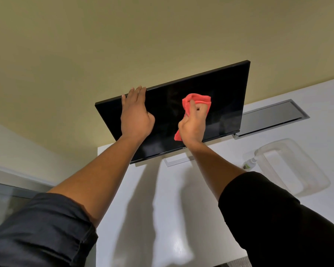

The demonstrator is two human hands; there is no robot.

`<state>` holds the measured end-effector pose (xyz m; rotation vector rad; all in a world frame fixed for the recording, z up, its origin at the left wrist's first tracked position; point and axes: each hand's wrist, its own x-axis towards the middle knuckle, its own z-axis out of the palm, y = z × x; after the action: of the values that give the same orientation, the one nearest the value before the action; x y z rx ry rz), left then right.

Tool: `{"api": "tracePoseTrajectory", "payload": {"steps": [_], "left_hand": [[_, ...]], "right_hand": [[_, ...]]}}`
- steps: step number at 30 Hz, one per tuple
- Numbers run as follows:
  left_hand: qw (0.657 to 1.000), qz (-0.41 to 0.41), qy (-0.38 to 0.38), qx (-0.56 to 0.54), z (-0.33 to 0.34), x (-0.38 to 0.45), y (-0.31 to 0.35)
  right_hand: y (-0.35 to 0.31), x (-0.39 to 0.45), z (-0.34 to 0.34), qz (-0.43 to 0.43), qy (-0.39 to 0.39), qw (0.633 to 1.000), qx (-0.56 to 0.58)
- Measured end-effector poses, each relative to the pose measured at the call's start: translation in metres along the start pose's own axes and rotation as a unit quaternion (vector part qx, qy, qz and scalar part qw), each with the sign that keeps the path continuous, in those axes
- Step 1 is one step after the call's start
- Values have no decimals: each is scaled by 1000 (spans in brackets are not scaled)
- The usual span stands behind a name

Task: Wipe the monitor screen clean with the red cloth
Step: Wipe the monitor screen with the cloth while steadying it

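Observation:
A black monitor [226, 97] with a dark, switched-off screen stands on a white desk, seen tilted in the view. My left hand [135, 116] lies over the screen's left part, fingers hooked over the top edge, gripping the monitor. My right hand [194, 124] presses a bunched red cloth [198, 99] against the middle of the screen; part of the cloth hangs out below the palm. The monitor's stand is mostly hidden behind my arms.
The white desk [181, 209] carries a clear plastic container [289, 166] at the right with a small spray bottle [249, 163] beside it. A grey cable hatch [272, 116] sits behind the monitor's right side. A beige wall [123, 45] rises behind.

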<state>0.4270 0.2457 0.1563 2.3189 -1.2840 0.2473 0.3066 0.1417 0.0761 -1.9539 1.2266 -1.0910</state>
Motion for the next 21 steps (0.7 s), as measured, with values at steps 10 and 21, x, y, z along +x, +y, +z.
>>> {"api": "tracePoseTrajectory", "payload": {"steps": [10, 21], "left_hand": [[999, 23, -21, -1, 5, 9, 18], [999, 36, -27, 15, 14, 19, 35]], "right_hand": [[-4, -13, 6, -185, -114, 973, -75], [73, 20, -28, 287, -52, 956, 21]]}}
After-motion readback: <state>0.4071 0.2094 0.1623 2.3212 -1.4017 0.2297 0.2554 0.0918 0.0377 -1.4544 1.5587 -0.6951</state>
